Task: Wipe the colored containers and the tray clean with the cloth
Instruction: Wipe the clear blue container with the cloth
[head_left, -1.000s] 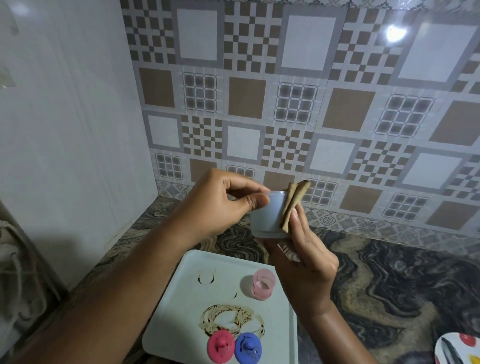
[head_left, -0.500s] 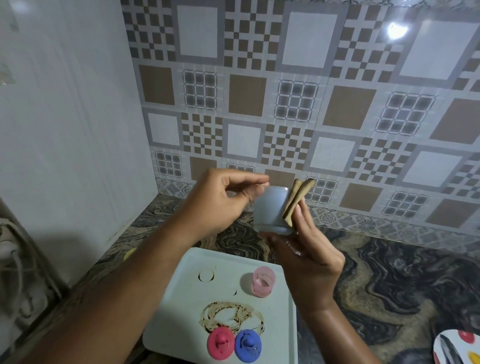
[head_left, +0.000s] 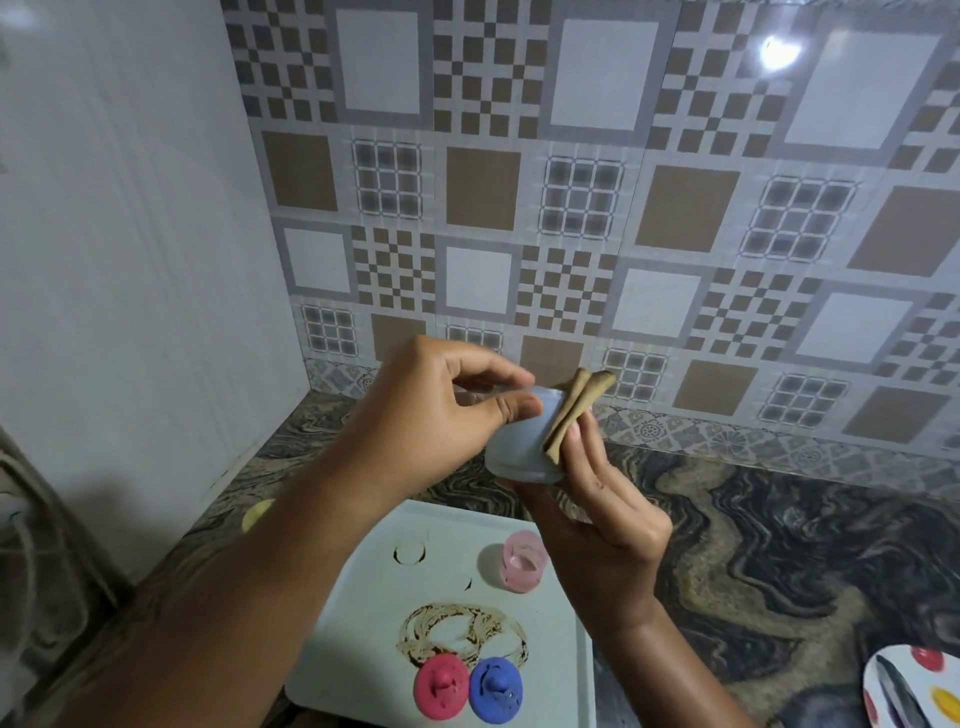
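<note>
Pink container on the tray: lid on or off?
Off. The pink container stands open-topped on the tray; a pink lid lies apart near the tray's front edge, beside a blue lid.

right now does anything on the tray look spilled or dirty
Yes: a brown swirled smear stains the white tray just behind the pink lid and blue lid, with a thin brown ring mark farther back.

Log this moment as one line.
step: wiping pale blue container | left hand: grips its rim | right hand: holds cloth against its side | tray: brown stain unwiped
</note>
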